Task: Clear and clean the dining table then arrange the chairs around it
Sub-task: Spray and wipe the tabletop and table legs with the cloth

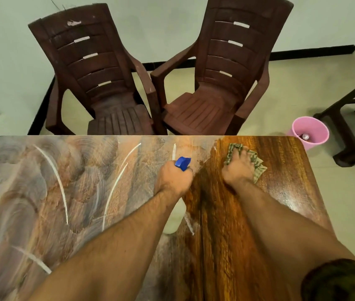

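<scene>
The long wood-patterned counter (281,192) is dark and glossy on its right part, while the bigger left part carries a whitish smeared film; the border between them runs from the far edge to the near one. Behind it stand two brown plastic armchairs (89,68). The right hand (236,168), fingers stretched, presses a green patterned cloth (259,168) on the glossy side. The left hand (173,179) grips a blue-headed spray bottle (183,162) at the border. The next wiping, I think, must go leftward from the cloth.
</scene>
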